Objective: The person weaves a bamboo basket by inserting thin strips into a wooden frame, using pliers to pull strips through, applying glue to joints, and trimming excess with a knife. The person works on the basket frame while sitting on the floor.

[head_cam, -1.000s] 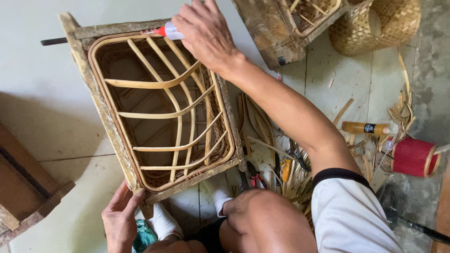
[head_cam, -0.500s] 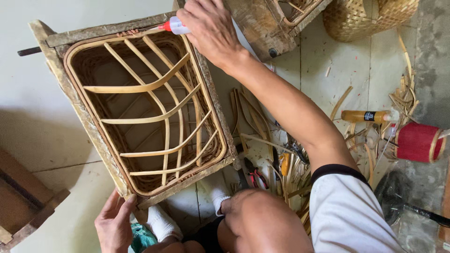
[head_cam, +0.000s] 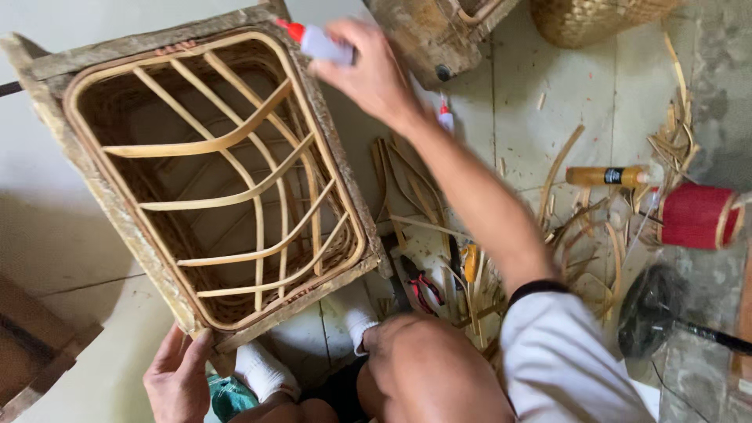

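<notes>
A square wooden frame (head_cam: 329,149) holds a woven basket with bent cane strips (head_cam: 227,196) crossing its opening. My right hand (head_cam: 372,74) is over the frame's far right corner, holding a small white glue bottle with a red tip (head_cam: 313,41) that points left at the rim. Down at the near corner of the frame, my left hand (head_cam: 178,380) grips the wood from below, fingers pressed on it. My knee and white socks show beneath the frame.
Cane offcuts (head_cam: 580,227), red-handled pliers (head_cam: 423,286), a yellow tube (head_cam: 607,175) and a red spool (head_cam: 697,215) lie on the tiled floor at right. Another wooden frame (head_cam: 427,35) and a woven basket (head_cam: 587,19) sit at the top. A wooden piece (head_cam: 31,345) lies at lower left.
The frame has shifted left and tilted in view. My right hand with the glue bottle has moved right along the far rim toward the corner. My left hand still grips the near corner.
</notes>
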Demonstrator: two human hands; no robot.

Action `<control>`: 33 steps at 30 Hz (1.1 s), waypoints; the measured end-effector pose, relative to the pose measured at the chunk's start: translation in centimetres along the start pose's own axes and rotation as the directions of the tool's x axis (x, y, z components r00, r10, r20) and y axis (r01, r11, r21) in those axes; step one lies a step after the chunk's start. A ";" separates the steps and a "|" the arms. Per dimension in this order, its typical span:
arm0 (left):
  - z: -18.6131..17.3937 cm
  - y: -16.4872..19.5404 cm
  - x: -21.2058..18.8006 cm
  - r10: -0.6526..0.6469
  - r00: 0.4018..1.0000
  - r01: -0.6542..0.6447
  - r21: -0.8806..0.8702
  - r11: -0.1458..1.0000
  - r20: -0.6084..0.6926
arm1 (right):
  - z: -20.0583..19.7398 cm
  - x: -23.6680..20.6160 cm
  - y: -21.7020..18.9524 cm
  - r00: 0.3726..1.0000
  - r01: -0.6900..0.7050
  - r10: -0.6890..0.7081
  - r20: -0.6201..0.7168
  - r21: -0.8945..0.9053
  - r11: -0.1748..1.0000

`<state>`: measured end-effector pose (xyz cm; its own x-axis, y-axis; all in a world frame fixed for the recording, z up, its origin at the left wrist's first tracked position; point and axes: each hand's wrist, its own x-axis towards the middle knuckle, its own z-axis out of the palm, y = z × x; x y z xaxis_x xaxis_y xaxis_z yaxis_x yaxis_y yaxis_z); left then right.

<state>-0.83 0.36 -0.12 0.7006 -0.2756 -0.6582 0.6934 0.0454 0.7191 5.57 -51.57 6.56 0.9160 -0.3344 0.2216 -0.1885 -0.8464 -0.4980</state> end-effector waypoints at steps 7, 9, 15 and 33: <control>-0.6 -0.8 -0.3 -0.004 1.000 0.004 -0.002 1.000 0.021 | 2.1 -9.0 -2.3 0.846 -0.526 0.350 0.402 0.735 0.427; -0.7 -1.0 -0.4 0.020 0.998 -0.017 -0.053 0.998 0.055 | 2.7 -8.8 -2.1 0.813 -0.571 0.418 0.406 0.696 0.434; -0.7 -1.4 -0.3 0.042 0.997 -0.039 -0.058 0.998 0.058 | 2.3 -7.2 -1.9 0.773 -0.619 0.465 0.431 0.675 0.401; -0.4 -0.4 -0.7 0.024 0.998 -0.022 -0.035 0.999 0.064 | 2.5 -12.8 -3.0 0.771 -0.610 0.490 0.407 0.696 0.380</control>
<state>-1.58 0.97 -0.06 0.7050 -0.3350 -0.6252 0.6835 0.0854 0.7249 -4.73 -43.76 3.14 0.7578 -0.5036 -0.4149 -0.3837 0.1705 -0.9076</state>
